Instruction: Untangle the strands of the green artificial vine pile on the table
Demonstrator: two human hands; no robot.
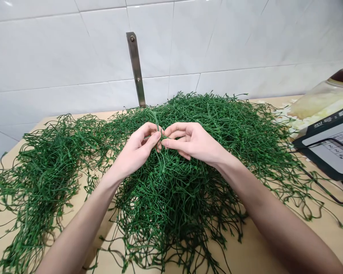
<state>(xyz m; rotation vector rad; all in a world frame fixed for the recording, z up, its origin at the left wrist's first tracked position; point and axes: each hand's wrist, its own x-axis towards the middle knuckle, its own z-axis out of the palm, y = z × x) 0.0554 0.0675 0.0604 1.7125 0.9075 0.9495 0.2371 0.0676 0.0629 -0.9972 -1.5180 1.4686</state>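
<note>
Both my hands meet over a large tangled heap of thin green stems [188, 198], artificial-looking, with small forked tips. Thumb and fingers of my left hand [141, 146] are closed on a green stem [156, 118] that sticks up above the fingertips. My right hand [188, 140] pinches green stem pieces right beside it, the two sets of fingertips almost touching. A few paler strands hang below the fingers, in front of the heap. Exactly where the held strands join is hidden by the fingers.
A second pile of green stems [48, 167] spreads at the left of the wooden table [268, 251]. At right stand a clear jar [317, 101] with a dark lid, white petal-like bits [286, 112] and a dark-framed labelled panel [331, 144]. A metal strip [135, 68] is bolted to the tiled wall.
</note>
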